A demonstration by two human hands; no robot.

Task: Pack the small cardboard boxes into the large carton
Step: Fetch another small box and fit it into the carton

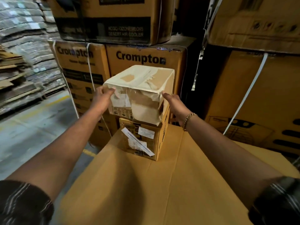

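Note:
A small cardboard box wrapped in pale tape [139, 88] sits on top of a second small brown box with white labels [142, 140]. Both stand at the far end of a large closed carton top [146, 192] in front of me. My left hand [102, 99] presses against the upper box's left near corner, fingers curled over its top edge. My right hand [174, 103] lies flat against the box's right side, with a gold bracelet on the wrist. The upper box rests tilted a little off the lower one.
Tall stacks of strapped Crompton cartons [142, 59] stand right behind the small boxes, with more cartons at the right [253, 103]. Wrapped pallets and flattened cardboard [19, 65] fill the left. Grey floor with a yellow line [35, 127] runs along the left side.

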